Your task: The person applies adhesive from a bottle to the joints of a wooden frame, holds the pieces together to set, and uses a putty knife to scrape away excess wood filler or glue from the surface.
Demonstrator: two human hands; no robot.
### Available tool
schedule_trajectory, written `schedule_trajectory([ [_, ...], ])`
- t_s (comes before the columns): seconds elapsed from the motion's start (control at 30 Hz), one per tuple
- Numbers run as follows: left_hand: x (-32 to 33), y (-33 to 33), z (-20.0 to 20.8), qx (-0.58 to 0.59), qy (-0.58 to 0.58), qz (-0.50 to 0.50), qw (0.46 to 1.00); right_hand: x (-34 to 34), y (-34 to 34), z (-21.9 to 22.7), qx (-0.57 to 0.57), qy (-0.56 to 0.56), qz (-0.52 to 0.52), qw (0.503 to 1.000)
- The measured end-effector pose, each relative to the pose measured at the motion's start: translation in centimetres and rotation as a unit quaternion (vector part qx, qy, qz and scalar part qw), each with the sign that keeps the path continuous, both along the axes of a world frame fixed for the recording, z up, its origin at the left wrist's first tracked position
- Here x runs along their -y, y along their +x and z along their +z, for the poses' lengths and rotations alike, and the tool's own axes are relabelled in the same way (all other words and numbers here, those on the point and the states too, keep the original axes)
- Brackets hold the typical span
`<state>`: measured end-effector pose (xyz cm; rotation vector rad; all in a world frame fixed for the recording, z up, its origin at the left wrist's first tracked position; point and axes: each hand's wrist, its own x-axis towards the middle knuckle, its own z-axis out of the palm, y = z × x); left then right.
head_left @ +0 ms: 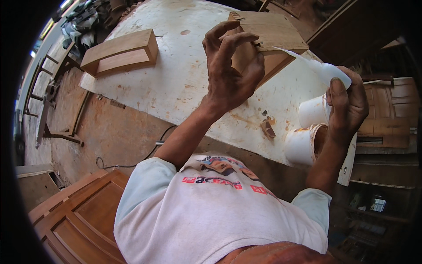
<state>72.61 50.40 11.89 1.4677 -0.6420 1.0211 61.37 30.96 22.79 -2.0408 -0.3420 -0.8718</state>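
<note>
My right hand (pixel 349 101) is wrapped round a white squeeze bottle (pixel 335 75) with a long, thin, pointed nozzle. The bottle is tipped so that the nozzle reaches left to the edge of a wooden box (pixel 274 28). Whether its tip touches the wood I cannot tell. Beside the box's near left corner is my left hand (pixel 233 66), with thumb and fingers apart and curved. A small dark chipped spot shows on the box edge between its fingertips. The left hand hides part of the box's side.
Two white tubs (pixel 301 145) with brown-stained rims stand below my right hand. Near them lies a small brown scrap (pixel 267 130) on the white, stained tabletop (pixel 180 88). An open wooden frame box (pixel 121 53) sits at the far left. A panelled wooden door (pixel 85 220) leans lower left.
</note>
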Motion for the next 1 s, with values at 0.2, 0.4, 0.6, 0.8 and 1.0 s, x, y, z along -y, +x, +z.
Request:
schedule_trajectory([
  [0.2,0.5,0.2,-0.1,0.004,-0.011,-0.016,1.000,0.7,0.9,0.6,-0.022,-0.006,-0.003,1.000],
  [0.4,0.6,0.2,-0.4,0.012,-0.019,-0.043,0.999,1.5,1.3,0.4,-0.025,0.029,0.007,0.999],
  [0.6,1.2,0.0,-0.4,0.010,-0.024,-0.033,0.999,1.9,1.7,0.7,-0.028,0.025,0.019,0.999],
  [0.8,1.2,0.4,-0.3,0.011,-0.013,-0.038,0.999,2.0,3.2,1.3,-0.009,-0.027,0.015,0.999],
  [1.0,1.4,-0.1,-0.3,-0.017,-0.030,-0.062,0.997,1.0,4.1,2.0,-0.023,-0.013,0.043,0.999],
])
